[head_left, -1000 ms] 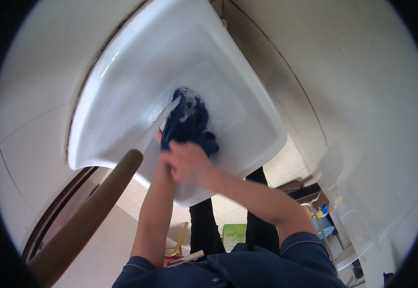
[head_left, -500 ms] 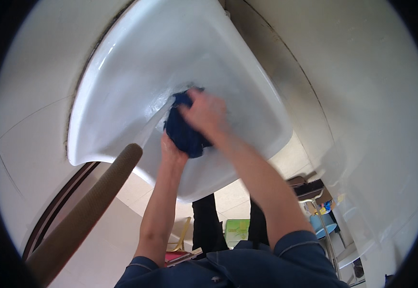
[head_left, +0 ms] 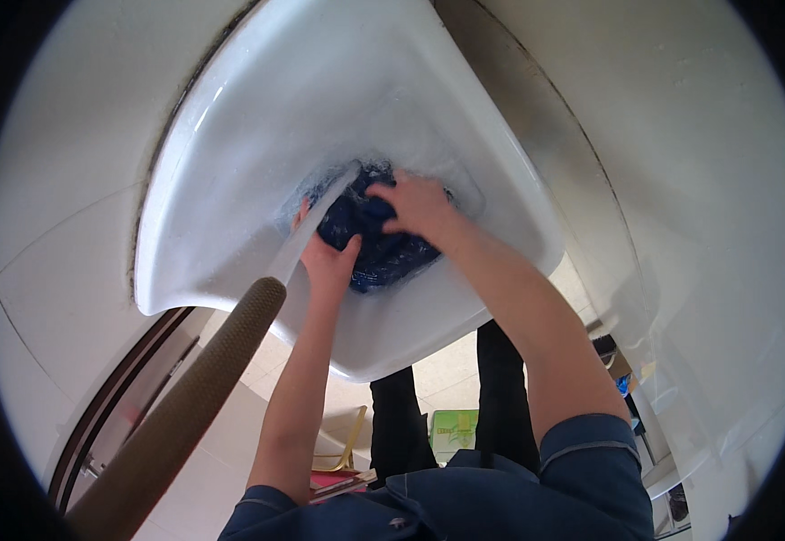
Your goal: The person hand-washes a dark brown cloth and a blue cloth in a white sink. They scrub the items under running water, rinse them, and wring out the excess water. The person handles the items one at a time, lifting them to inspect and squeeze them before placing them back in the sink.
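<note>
Head view showed a dark blue cloth lying soaked and rumpled in shallow water at the bottom of a white basin. The left hand was at the cloth's left side, its thumb apart from the fingers and pointing over the fabric; some of those fingers were partly hidden, so whether it grasped a fold I could not tell. At the right, the right hand reached over the cloth with fingers splayed and curved, not clenched. A stream of water ran between the two hands onto the cloth's far part, coming from the tip of a brown, textured spout that slanted in from the near left. Nearer than the basin were the person's black trousers and dark blue top, with a green flat object on the floor between the legs and a yellowish frame to their left.
</note>
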